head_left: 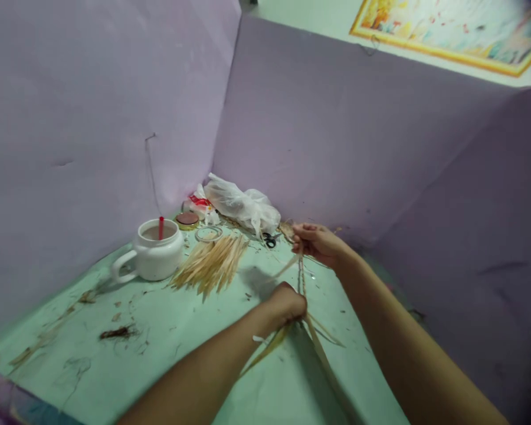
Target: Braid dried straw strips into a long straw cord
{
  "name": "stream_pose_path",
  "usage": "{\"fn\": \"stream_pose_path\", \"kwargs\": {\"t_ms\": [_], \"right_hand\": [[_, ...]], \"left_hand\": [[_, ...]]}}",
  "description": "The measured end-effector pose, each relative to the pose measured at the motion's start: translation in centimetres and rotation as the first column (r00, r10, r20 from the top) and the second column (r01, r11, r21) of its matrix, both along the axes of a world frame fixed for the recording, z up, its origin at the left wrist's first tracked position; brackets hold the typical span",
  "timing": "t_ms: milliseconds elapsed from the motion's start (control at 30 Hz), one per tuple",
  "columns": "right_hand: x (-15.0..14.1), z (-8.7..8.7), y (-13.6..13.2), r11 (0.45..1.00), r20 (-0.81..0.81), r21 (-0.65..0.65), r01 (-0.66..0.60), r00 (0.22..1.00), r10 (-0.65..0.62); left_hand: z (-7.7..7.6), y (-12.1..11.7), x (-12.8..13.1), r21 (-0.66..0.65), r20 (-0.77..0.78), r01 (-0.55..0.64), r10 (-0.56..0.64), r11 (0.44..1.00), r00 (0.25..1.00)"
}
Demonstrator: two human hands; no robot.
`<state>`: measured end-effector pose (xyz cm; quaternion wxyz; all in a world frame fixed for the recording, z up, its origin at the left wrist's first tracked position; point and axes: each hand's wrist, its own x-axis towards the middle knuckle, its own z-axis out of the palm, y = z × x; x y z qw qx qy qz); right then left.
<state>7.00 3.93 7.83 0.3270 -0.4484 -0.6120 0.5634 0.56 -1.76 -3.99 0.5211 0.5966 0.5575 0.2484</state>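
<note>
My left hand point(289, 304) is closed around a bundle of pale dried straw strips, whose loose ends point(265, 353) fan out below the fist. Between my two hands runs a thin twisted cord point(301, 274), roughly upright. Higher up, my right hand point(316, 242) pinches the cord's upper end, with one flat strip point(287, 267) sticking out to the left. A pile of similar straw strips point(212, 262) lies on the green surface, left of my hands. The fingers of my left hand are partly hidden from view.
A white mug point(159, 260) with a red stick in it stands at the left. Behind the pile are a round tin point(187, 221), a ring-shaped coil point(208, 234), black-handled scissors point(269, 239) and a white plastic bag point(243, 206). Purple walls point(318, 130) enclose the green surface point(168, 354).
</note>
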Motion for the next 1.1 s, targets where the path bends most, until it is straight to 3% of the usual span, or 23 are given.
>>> {"fn": "stream_pose_path", "kwargs": {"t_ms": [67,133,200,300,400,500,700,867,1100], "right_hand": [[3.7,1.2,-1.9,1.0,-0.039,0.018,0.011,0.999,-0.01],[6.9,0.9,-3.7,0.997,0.039,0.016,0.078,0.996,-0.078],[8.9,-0.9,-5.0,0.973,0.157,-0.011,0.231,0.961,-0.227],[9.5,-4.9,-6.1,0.917,0.225,-0.041,0.398,0.897,-0.379],[8.5,-8.4,-6.9,0.934,0.137,-0.104,0.34,0.936,-0.325],[7.4,-10.2,-7.6,0.942,0.084,-0.121,0.313,0.949,-0.304],[6.8,-10.6,-8.3,0.92,-0.041,-0.296,0.258,0.959,-0.282],[7.1,-10.5,-8.4,0.922,-0.134,-0.336,0.193,0.959,-0.249],[7.2,-10.2,-8.5,0.9,-0.14,-0.364,0.239,0.941,-0.307]], "left_hand": [[1.2,-0.7,-0.7,-0.096,0.021,-0.137,0.14,0.986,0.99],[2.3,-1.1,-1.4,-0.185,0.079,-0.09,0.106,0.979,0.991],[3.0,-1.3,-2.0,-0.285,0.067,-0.004,0.024,0.958,0.997],[3.0,-1.1,-2.4,-0.268,0.146,0.039,0.0,0.963,0.989],[2.5,-0.8,-2.2,-0.255,0.136,0.048,-0.013,0.966,0.991],[2.3,-0.7,-1.9,-0.233,0.123,0.064,-0.036,0.97,0.992],[2.7,-1.2,-1.6,-0.18,0.121,0.067,-0.046,0.981,0.992],[2.9,-1.3,-1.3,-0.191,0.104,0.054,-0.035,0.98,0.994],[2.9,-1.3,-1.2,-0.199,0.07,0.038,-0.025,0.979,0.997]]}}
